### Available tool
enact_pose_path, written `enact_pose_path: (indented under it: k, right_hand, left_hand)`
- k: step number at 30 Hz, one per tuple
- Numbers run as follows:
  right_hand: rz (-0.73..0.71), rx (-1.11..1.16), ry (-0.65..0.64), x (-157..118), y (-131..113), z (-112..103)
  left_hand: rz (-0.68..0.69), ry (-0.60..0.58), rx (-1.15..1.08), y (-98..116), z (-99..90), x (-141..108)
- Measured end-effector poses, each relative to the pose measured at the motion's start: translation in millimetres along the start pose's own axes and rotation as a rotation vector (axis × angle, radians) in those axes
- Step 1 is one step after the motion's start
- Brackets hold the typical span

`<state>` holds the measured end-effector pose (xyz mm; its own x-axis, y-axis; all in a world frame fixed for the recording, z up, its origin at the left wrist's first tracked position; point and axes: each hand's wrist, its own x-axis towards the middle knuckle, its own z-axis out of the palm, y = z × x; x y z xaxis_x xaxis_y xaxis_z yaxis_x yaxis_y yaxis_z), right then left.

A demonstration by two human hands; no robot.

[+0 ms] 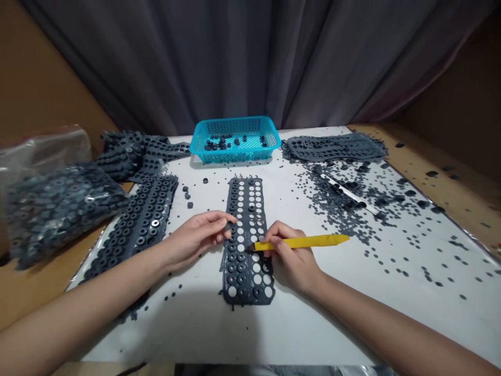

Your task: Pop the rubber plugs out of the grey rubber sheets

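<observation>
A black rubber sheet (246,203) lies lengthwise before me, with rows of round holes and raised rings. White shows through many of the holes. My left hand (199,234) is closed at the sheet's left edge, pinching a small black rubber part (229,225) between thumb and fingertips. Over the right edge, my right hand (291,258) grips a yellow-handled tool (313,241) like a pen. Its dark tip rests on or just above the middle of the sheet; whether it touches, I cannot tell. My right fingers hide part of the right-hand row.
A blue basket (235,156) with small black parts stands at the back. To the left are another ringed sheet (135,224) and a plastic bag (58,209) full of rings. On the right lie stacked sheets (336,148), scattered black discs (344,209) and a white stick (344,192).
</observation>
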<state>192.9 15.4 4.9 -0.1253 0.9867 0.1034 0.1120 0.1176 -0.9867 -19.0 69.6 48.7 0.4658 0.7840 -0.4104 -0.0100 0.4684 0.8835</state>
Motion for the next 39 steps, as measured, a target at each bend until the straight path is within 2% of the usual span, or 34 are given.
enact_pose_path:
  k: [7,16,27,39]
  right_hand:
    - [0.063,0.106,-0.046,-2.8,-7.3,1.5]
    - [0.108,0.172,-0.029,-3.1,-5.0,2.5]
    - [0.143,0.192,-0.044,-1.6,-4.4,2.1]
    - [0.184,0.202,-0.051,-0.2,-5.7,3.9]
  left_hand:
    - [-0.059,-0.020,-0.155,-6.2,12.0,-14.8]
    - [-0.104,-0.086,-0.299,-17.5,14.1,-14.6]
    - [-0.120,-0.260,-0.534,-26.0,18.4,-9.0]
    - [-0.228,-0.239,-0.642,-26.1,22.0,-7.9]
